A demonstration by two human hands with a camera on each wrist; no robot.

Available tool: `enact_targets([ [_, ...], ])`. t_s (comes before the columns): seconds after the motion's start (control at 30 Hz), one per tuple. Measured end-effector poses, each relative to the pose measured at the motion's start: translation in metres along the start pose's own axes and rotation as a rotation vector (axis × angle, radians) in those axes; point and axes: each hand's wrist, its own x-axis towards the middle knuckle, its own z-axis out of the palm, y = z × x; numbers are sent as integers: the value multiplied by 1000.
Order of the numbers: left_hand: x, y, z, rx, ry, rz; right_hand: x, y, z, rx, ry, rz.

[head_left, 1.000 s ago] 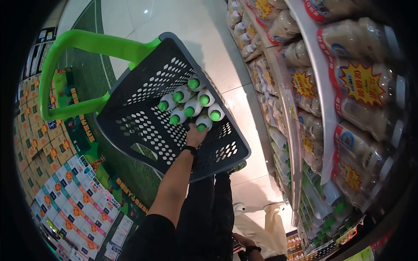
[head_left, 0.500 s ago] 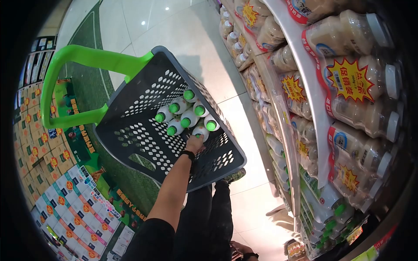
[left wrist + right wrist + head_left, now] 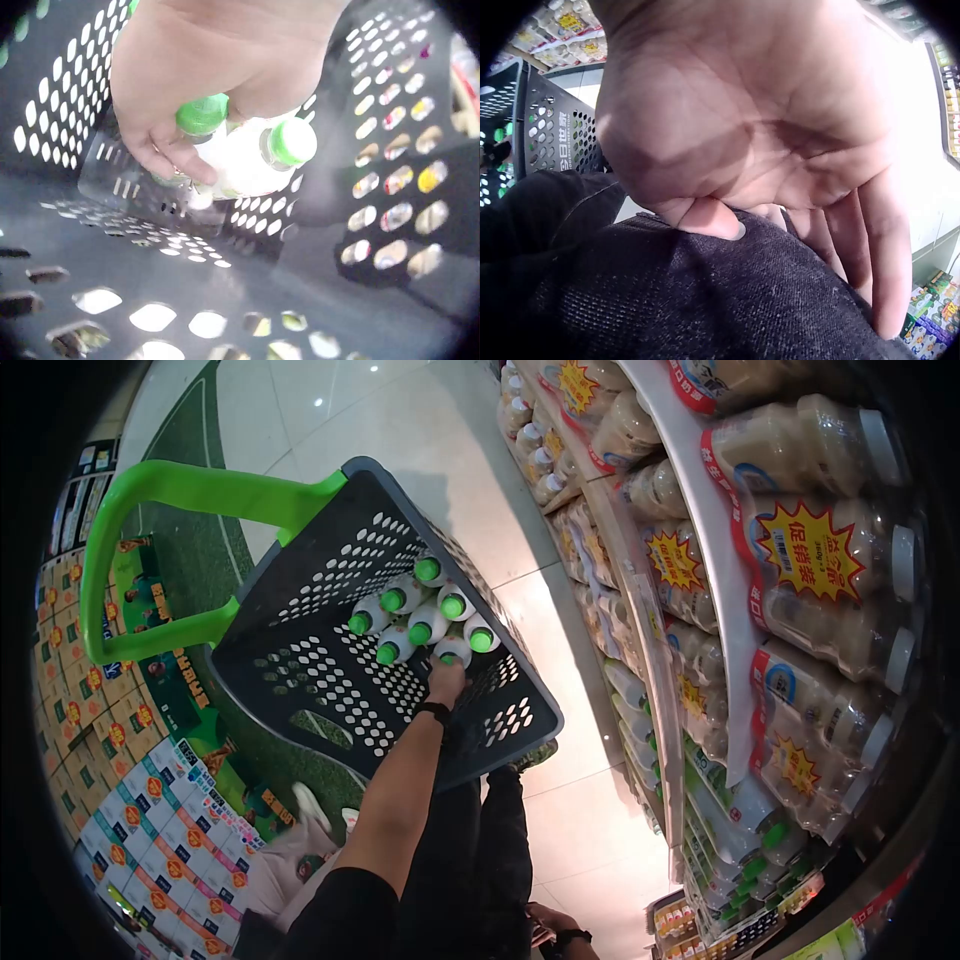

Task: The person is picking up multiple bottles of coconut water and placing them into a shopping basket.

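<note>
My left hand [image 3: 447, 685] reaches down into the dark grey shopping basket [image 3: 262, 590] and grips a white bottle [image 3: 456, 647] with a green cap. In the left wrist view its fingers [image 3: 184, 161] curl beside the bottle's neck, just under the green cap [image 3: 202, 116]. Another green-capped bottle [image 3: 292, 142] stands right beside it. Several more white bottles [image 3: 425, 622] with green caps are grouped upright around the held one. My right hand [image 3: 757, 127] rests on the dark trouser leg [image 3: 705, 300], fingers loosely extended and holding nothing.
The basket's green handle [image 3: 105, 550] sticks out at left. Shelves of shrink-wrapped bottles [image 3: 820, 550] line the right side. Stacked cartons [image 3: 150, 800] stand at lower left, where another person's pale clothing [image 3: 290, 870] shows. Tiled floor [image 3: 560, 670] lies between basket and shelves.
The left hand stays at the same bottle in the basket, its position shifting slightly. A person in pale trousers near the shelves has left view; another person's clothing and shoes appear at lower left.
</note>
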Motion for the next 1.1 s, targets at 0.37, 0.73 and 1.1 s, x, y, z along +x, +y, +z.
enact_targets([
  [0.37,-109,88,-74,281,-53,-121,31,25,-18,15,14,-87],
  [0.73,-254,134,-129,25,50,317,-187,16,-76,-156,368,-1070],
  [1.1,-419,177,-106,-330,-588,295,-351,220,-25,355,1342,-2215],
])
